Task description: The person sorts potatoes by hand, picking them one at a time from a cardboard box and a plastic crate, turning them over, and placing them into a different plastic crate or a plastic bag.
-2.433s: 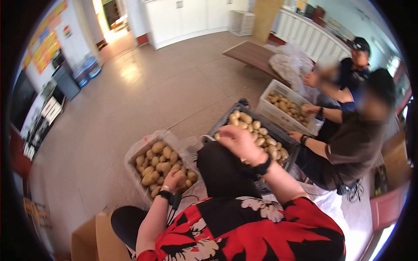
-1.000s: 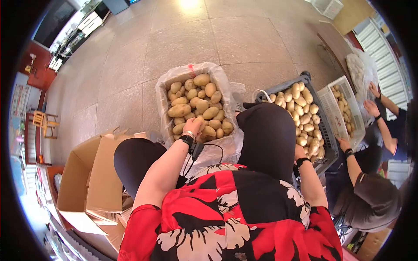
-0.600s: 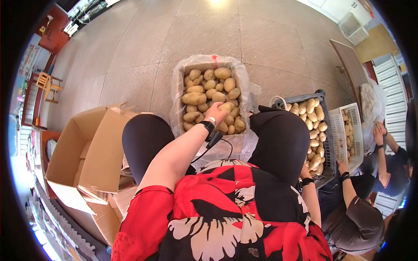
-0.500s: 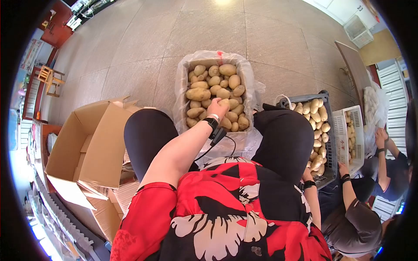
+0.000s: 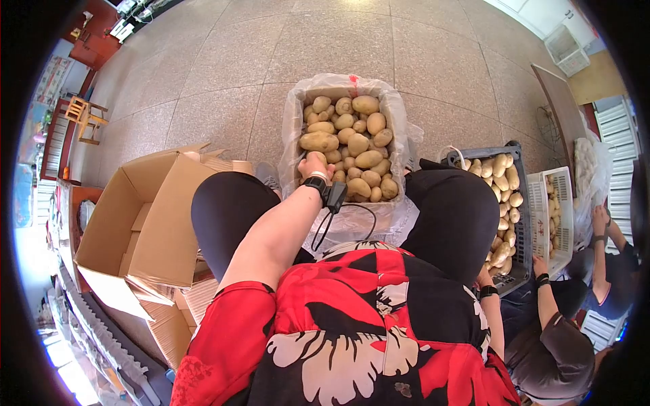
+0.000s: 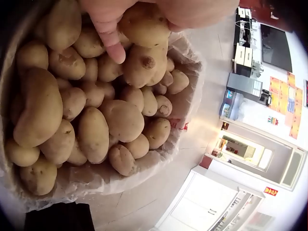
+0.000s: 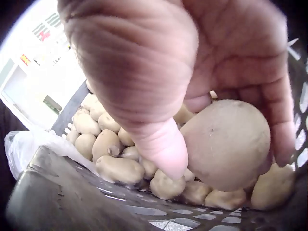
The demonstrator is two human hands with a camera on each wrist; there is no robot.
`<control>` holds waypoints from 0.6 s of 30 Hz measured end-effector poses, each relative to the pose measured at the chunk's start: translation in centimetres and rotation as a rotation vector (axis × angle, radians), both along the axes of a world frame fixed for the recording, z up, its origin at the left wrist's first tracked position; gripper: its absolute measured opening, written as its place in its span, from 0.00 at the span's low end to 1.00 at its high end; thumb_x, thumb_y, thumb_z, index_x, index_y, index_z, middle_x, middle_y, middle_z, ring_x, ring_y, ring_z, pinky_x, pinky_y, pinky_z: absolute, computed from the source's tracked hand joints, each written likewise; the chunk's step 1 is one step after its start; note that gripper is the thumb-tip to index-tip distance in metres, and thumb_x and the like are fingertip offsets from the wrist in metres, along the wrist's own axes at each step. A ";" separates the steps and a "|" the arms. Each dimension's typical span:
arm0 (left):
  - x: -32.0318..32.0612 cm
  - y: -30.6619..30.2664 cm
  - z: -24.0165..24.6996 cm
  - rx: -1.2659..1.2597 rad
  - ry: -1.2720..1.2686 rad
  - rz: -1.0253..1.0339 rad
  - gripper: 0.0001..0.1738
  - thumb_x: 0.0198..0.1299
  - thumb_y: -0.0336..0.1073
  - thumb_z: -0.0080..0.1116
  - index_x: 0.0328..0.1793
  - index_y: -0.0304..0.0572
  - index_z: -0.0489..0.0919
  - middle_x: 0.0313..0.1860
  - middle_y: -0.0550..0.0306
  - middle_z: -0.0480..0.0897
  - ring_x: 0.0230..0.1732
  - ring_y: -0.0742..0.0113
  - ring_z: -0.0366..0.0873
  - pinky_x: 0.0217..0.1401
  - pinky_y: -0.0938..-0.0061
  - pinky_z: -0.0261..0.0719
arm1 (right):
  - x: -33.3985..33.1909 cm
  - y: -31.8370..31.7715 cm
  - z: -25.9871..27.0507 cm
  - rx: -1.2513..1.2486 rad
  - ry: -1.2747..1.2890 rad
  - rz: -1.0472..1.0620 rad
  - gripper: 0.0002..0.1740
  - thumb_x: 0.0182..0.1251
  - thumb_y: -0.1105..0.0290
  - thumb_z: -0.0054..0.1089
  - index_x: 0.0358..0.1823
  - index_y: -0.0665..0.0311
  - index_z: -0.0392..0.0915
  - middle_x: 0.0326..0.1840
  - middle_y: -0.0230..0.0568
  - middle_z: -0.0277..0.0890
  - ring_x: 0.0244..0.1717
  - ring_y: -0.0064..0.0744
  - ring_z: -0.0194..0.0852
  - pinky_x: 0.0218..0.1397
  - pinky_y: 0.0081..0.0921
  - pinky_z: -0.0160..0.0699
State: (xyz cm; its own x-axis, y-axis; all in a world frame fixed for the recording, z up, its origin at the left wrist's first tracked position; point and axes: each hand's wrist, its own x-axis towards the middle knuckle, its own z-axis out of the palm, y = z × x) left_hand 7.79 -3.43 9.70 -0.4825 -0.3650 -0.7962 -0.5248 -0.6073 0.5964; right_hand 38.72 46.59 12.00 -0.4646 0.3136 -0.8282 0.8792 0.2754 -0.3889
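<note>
My left hand (image 5: 316,164) is at the near left side of a plastic-lined box (image 5: 400,111) full of potatoes. In the left wrist view, its fingers (image 6: 114,45) and thumb are around a potato (image 6: 144,26) above the others. At the near end of a dark slatted crate (image 5: 525,227), my right hand (image 5: 485,279) is partly hidden beside my knee. The right wrist view shows that hand's thumb and fingers around a large pale potato (image 7: 226,144). More potatoes (image 7: 118,169) lie beneath it inside the crate.
An open cardboard box (image 5: 162,223) stands left of my leg. Right of the dark crate is a white crate (image 5: 539,220) with potatoes, and another person (image 5: 552,345) sits beside it. A brown board (image 5: 562,101) stands farther back.
My right hand, raised over the dark crate at first, has come down to its near end. My left hand has shifted from mid-box to the near left side. The head view has tilted down.
</note>
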 end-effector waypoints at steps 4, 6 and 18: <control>-1.2 -0.3 -3.0 -0.015 -0.051 0.200 0.29 0.59 0.39 0.47 0.68 0.57 0.60 0.49 0.45 0.74 0.22 0.54 0.75 0.21 0.68 0.79 | -0.1 0.4 -0.6 -0.006 0.040 0.016 0.23 0.61 0.60 0.58 0.51 0.70 0.73 0.43 0.47 0.79 0.35 0.49 0.80 0.27 0.51 0.84; -2.2 -1.9 -9.3 0.069 -0.085 0.003 0.30 0.60 0.37 0.44 0.70 0.59 0.55 0.49 0.44 0.74 0.24 0.54 0.77 0.19 0.67 0.77 | -0.1 0.5 -0.8 -0.001 0.100 0.034 0.22 0.61 0.60 0.58 0.51 0.70 0.72 0.41 0.47 0.80 0.33 0.49 0.81 0.26 0.51 0.84; -0.2 -0.7 -2.7 -0.732 -0.424 -0.900 0.36 0.57 0.40 0.52 0.70 0.42 0.54 0.53 0.36 0.76 0.51 0.45 0.79 0.51 0.59 0.78 | -1.2 -0.8 1.6 0.126 0.170 0.128 0.23 0.62 0.57 0.56 0.46 0.71 0.74 0.38 0.46 0.79 0.28 0.43 0.80 0.19 0.39 0.82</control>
State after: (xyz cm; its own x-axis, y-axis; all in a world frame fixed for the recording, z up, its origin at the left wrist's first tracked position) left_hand 7.60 -4.11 7.00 -0.5459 -0.4621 -0.6989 -0.8178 0.4751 0.3247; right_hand 37.54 45.82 13.61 -0.6365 0.3386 -0.6929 0.7588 0.4359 -0.4840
